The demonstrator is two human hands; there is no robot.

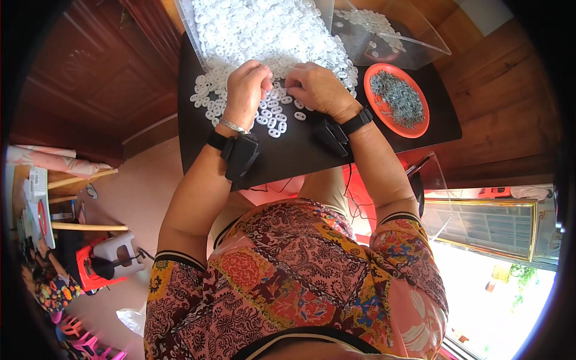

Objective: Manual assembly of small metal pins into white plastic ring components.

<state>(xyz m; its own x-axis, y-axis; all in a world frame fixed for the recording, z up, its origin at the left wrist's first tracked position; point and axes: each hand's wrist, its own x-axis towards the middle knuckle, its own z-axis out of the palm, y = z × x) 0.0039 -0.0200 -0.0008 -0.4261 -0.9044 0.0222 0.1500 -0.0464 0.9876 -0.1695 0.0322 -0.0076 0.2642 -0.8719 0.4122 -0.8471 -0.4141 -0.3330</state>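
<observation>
Small white oval plastic pieces with two holes (274, 133) lie loose on the dark table (288, 159), spilling from a large heap (264, 36) at the back. My left hand (245, 90) is above the loose pieces, its fingers curled closed. Facing it across a narrow gap, my right hand (321, 90) is closed too, fingers bent down and inward over the pieces. What either hand pinches, if anything, is hidden. An orange-red oval plate (424, 123) holding many small grey metal parts (396, 99) stands right of my right hand.
A clear plastic bin (193, 30) surrounds the heap. Behind the plate is another clear box (420, 51), with white pieces at its far side. At far left, a person in a flowered top (54, 291) is near a red chair (90, 270). Cables (354, 210) hang below the table.
</observation>
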